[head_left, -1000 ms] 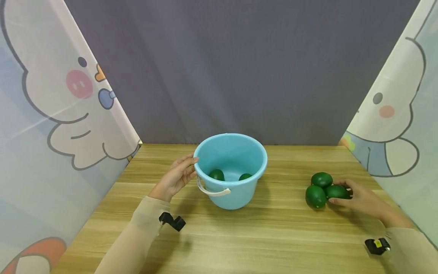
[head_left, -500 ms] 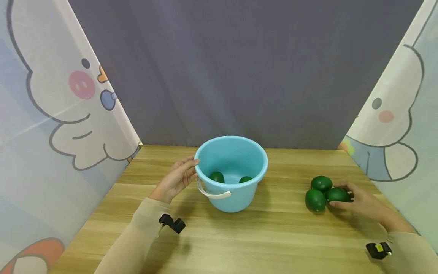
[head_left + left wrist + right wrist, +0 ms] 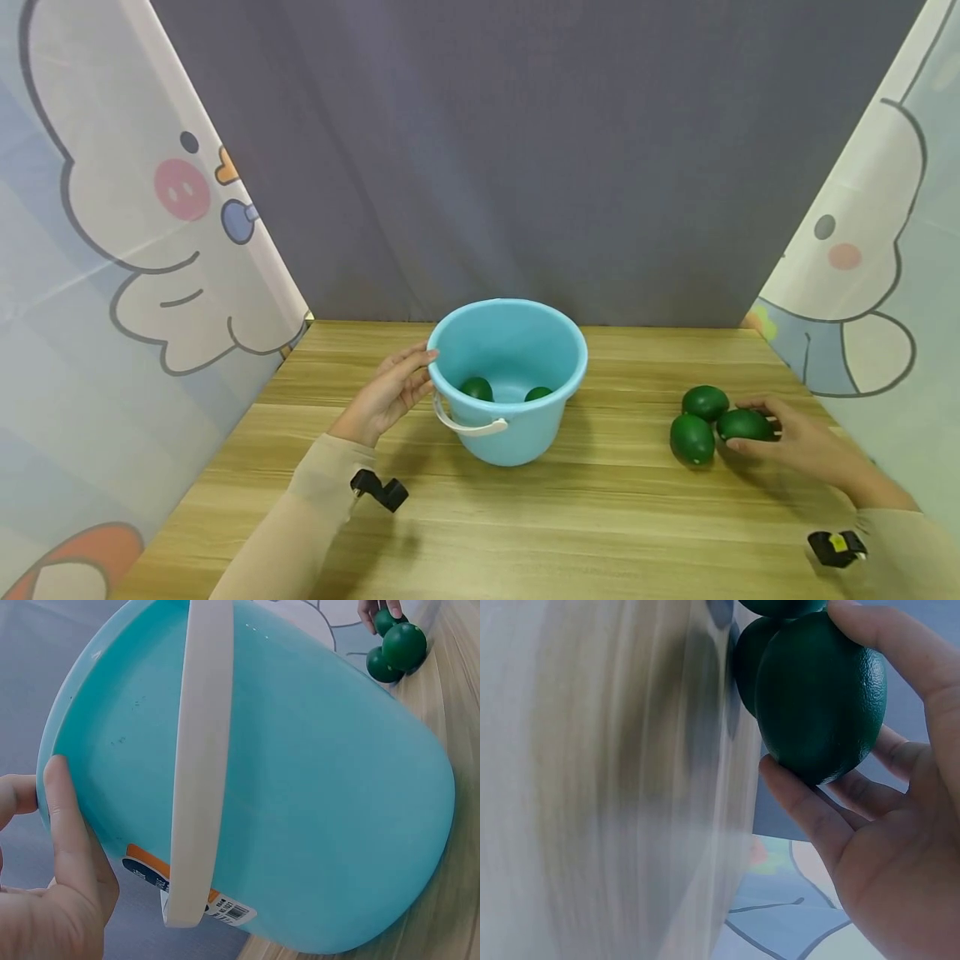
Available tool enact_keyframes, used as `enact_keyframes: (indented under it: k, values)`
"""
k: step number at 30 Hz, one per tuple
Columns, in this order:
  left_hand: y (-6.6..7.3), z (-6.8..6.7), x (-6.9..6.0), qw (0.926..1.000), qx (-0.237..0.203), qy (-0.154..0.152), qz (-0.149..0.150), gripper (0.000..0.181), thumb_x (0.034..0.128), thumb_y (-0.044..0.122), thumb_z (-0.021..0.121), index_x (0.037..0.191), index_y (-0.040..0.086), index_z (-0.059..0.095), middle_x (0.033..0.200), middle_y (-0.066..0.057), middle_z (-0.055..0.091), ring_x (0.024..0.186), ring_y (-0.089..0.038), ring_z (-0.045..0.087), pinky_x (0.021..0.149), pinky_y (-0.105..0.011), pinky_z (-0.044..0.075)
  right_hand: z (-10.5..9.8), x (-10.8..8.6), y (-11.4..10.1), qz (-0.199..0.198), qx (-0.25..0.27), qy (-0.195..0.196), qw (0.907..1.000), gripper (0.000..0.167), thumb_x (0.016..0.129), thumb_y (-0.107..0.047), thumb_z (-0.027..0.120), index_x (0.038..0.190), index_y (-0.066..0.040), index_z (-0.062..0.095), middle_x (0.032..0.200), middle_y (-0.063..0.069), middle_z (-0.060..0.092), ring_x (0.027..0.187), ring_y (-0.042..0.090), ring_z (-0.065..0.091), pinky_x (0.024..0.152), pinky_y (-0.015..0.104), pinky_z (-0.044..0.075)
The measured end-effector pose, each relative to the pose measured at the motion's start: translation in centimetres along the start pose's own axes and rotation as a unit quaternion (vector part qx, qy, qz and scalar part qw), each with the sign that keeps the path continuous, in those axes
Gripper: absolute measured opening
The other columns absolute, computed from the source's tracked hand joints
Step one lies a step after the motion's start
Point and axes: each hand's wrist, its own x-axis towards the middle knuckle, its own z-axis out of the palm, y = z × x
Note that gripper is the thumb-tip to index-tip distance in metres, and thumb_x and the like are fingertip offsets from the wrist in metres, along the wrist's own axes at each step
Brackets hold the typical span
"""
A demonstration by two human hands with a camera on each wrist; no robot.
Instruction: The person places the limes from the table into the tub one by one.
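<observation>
A light blue bucket [image 3: 517,429] stands upright on the wooden table, its white handle [image 3: 471,428] hanging down at the front left. Two dark green avocados, one at the left [image 3: 477,388] and one at the right [image 3: 538,393], lie inside, partly hidden by the near rim. My left hand [image 3: 386,396] pinches the bucket's left rim, with fingers against the outer wall in the left wrist view. To the right, my right hand [image 3: 806,446] grips an avocado [image 3: 821,697] between thumb and fingers. Beside it lie two more avocados, the rear one [image 3: 705,402] and the front one [image 3: 692,440].
The wooden table [image 3: 525,533] reaches back to a grey curtain [image 3: 525,167]. Cartoon-printed curtains flank it, one at the left [image 3: 97,333] and one at the right [image 3: 877,267]; the right one is near my right hand.
My right hand and the avocado in it have shifted slightly right, opening a small gap to the front avocado. My left hand stays on the bucket rim. The head view has tilted slightly.
</observation>
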Motion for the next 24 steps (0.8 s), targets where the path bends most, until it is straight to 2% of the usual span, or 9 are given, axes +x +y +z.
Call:
enact_keyframes:
  k: [5, 11, 18, 24]
  values:
    - [-0.01, -0.05, 0.05, 1.0, 0.002, 0.002, 0.0, 0.054, 0.102, 0.011, 0.058, 0.149, -0.003, 0.036, 0.123, -0.013, 0.053, 0.088, -0.01, 0.064, 0.075, -0.014, 0.057, -0.18, 0.13, -0.1, 0.0, -0.001, 0.004, 1.0, 0.066, 0.088, -0.028, 0.08, 0.133, 0.008, 0.048, 0.121, 0.031, 0.056, 0.102, 0.051, 0.059, 0.068, 0.036, 0.056]
    - [-0.03, -0.08, 0.03, 1.0, 0.001, 0.001, 0.001, 0.054, 0.1023, 0.011, 0.058, 0.15, -0.003, 0.036, 0.125, -0.014, 0.053, 0.087, -0.009, 0.065, 0.075, -0.014, 0.057, -0.15, 0.03, -0.37, 0.002, -0.004, 0.009, 0.9999, 0.066, 0.087, -0.029, 0.081, 0.133, 0.006, 0.049, 0.122, 0.03, 0.057, 0.102, 0.05, 0.059, 0.066, 0.028, 0.054]
    - [-0.03, -0.19, -0.01, 0.9999, -0.001, -0.012, 0.005, 0.054, 0.1029, 0.011, 0.057, 0.15, -0.004, 0.035, 0.126, -0.014, 0.053, 0.09, -0.009, 0.066, 0.077, -0.015, 0.057, -0.53, 0.1, -0.73, -0.001, -0.006, 0.011, 0.9999, 0.069, 0.086, -0.029, 0.082, 0.134, 0.008, 0.049, 0.123, 0.033, 0.056, 0.103, 0.052, 0.058, 0.067, 0.031, 0.055]
    - [0.0, -0.2, -0.07, 0.9999, -0.003, -0.015, 0.005, 0.054, 0.1031, 0.011, 0.056, 0.15, -0.004, 0.035, 0.127, -0.015, 0.052, 0.09, -0.008, 0.065, 0.078, -0.015, 0.057, -1.0, 0.17, -0.95, -0.015, -0.002, 0.015, 0.9998, 0.067, 0.086, -0.026, 0.082, 0.134, 0.007, 0.049, 0.124, 0.034, 0.055, 0.103, 0.054, 0.058, 0.065, 0.028, 0.057]
